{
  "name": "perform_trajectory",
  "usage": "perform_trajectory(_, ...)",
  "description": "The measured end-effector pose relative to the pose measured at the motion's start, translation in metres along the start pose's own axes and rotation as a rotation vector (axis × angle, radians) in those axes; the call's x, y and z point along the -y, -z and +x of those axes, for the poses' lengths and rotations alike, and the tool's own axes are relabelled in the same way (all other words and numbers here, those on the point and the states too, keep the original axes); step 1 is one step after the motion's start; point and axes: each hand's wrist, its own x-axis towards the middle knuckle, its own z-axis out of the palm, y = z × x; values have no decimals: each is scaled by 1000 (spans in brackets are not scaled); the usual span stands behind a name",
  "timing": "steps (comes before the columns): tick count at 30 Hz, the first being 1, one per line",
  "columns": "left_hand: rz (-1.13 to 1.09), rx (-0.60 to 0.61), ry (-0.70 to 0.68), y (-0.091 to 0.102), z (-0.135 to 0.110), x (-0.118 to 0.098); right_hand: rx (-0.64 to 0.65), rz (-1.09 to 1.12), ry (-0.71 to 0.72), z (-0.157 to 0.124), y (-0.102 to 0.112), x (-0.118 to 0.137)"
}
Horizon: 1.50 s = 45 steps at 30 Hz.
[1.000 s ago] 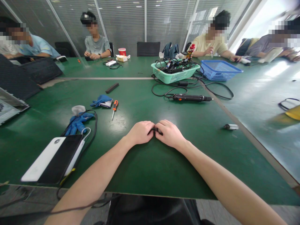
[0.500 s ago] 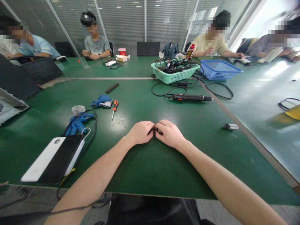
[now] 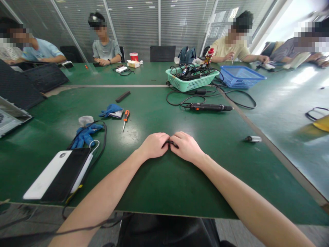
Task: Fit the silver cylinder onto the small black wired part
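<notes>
Hands [image 3: 170,145] pinched together on small black part [image 3: 170,143] | risk: slips from fingertips (mostly hidden) onto green table [image 3: 164,185]

Both forearms are bare from the near edge of the picture up to the wrists, with no sleeve, watch, band or ring showing on either. The left hand [image 3: 154,145] and the right hand [image 3: 187,146] are bare too, ungloved, knuckles rounded. At the near edge, between the arms, dark black clothing covers the lap, its cloth plain and unmarked.
</notes>
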Motion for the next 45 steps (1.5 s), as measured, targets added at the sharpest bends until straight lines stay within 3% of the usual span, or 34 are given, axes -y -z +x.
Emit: perform_trajectory(45,4,-6,21,-2,1,1,-34,14,55,0,-2,1)
